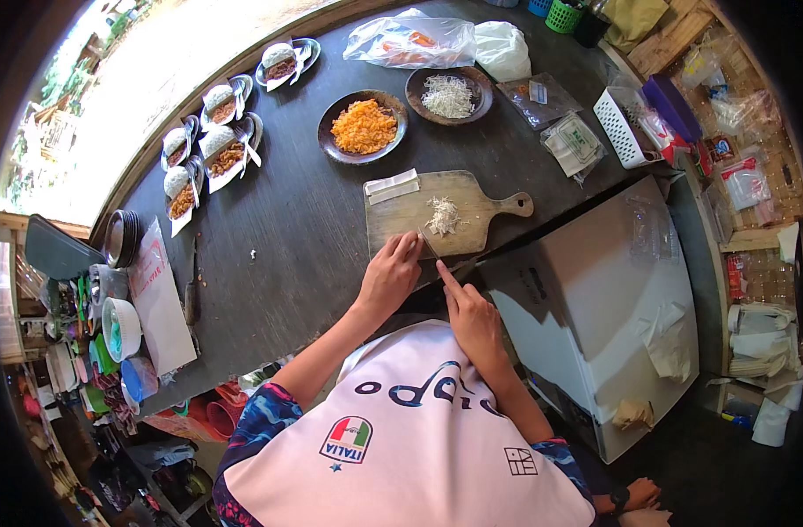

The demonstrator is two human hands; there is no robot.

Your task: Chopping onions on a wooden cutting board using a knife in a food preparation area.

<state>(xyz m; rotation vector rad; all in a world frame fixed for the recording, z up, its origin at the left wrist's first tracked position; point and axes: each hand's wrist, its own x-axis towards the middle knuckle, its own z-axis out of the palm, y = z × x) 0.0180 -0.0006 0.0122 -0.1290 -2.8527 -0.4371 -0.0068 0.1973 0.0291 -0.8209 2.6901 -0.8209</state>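
My left hand [393,271] presses its bunched fingertips on the near edge of a wooden cutting board [464,188], seemingly on a small pale piece mostly hidden by the fingers. My right hand [475,323] grips a knife [430,245], index finger stretched along the back of the blade; the handle is hidden under the palm. Just beyond the blade lies a loose heap of pale shreds [443,216]. Two pale rectangular slabs [393,187] rest at the board's far left corner. The board's handle [515,204] points right.
Behind the board stand plates of orange shreds [363,126] and white shreds [447,97]. Several plates of rice [217,141] line the far left edge. Another knife [190,290] lies left. Plastic bags [411,41] are at the back. A white chest [592,316] stands right; another person's hand [641,493] shows lower right.
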